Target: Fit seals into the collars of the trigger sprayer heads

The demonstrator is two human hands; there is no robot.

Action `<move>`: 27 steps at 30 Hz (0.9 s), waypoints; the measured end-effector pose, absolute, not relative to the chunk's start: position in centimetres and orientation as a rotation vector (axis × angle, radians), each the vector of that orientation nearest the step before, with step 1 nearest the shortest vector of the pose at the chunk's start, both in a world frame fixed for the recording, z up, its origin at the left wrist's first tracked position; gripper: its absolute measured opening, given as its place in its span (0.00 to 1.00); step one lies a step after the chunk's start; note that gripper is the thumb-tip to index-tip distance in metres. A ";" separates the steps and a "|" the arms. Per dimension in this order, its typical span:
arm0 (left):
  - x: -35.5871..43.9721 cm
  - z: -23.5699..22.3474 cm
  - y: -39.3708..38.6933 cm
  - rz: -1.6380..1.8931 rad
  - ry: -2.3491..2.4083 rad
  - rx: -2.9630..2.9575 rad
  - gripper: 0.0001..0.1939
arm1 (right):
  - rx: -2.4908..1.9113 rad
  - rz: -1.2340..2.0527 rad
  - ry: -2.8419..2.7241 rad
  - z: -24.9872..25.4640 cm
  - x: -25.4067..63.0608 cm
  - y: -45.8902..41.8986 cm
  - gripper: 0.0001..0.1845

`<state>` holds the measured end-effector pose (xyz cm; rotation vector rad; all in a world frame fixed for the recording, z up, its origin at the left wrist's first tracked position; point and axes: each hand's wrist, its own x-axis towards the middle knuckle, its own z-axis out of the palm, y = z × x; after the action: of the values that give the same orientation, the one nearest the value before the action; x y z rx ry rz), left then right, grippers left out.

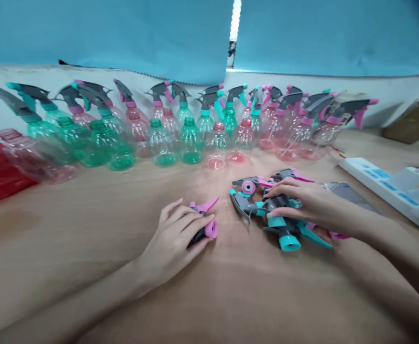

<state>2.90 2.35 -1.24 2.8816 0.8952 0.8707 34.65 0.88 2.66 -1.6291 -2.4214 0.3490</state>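
Note:
My left hand [175, 236] is closed around a grey trigger spray head with a pink collar [211, 229] and pink trigger, low over the table. Most of its body lies hidden under my fingers. Over on the right, my right hand [303, 203] reaches into a loose pile of spray heads, its thumb and fingers gripping a grey one with a teal collar [277, 221]. Around it lie more heads, among them a teal-tipped grey one [243, 205] and one with a round pink collar [248, 187] facing me.
Behind my hands stand open-necked bottles, such as a green bottle [191, 143] and a pink bottle [215, 148], with several fitted with spray heads farther back. A red bag [1, 172] lies left. At right are a white power strip [392, 191] and a brown box [412, 122].

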 end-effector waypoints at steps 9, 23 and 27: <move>7.8 -1.3 2.5 0.933 0.778 2.843 0.10 | -1.387 0.575 -2.386 2.6 35.2 1.5 0.19; 8.3 -1.2 2.7 0.987 0.823 2.741 0.09 | -1.239 0.932 -2.085 5.4 34.0 0.7 0.15; 8.0 -1.2 3.0 0.997 0.884 2.665 0.10 | -1.216 0.496 -2.348 6.1 32.4 -0.2 0.05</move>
<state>8.03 2.99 -1.16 2.6647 0.8845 0.9968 32.41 -0.18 6.08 -1.2156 -2.3482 0.4964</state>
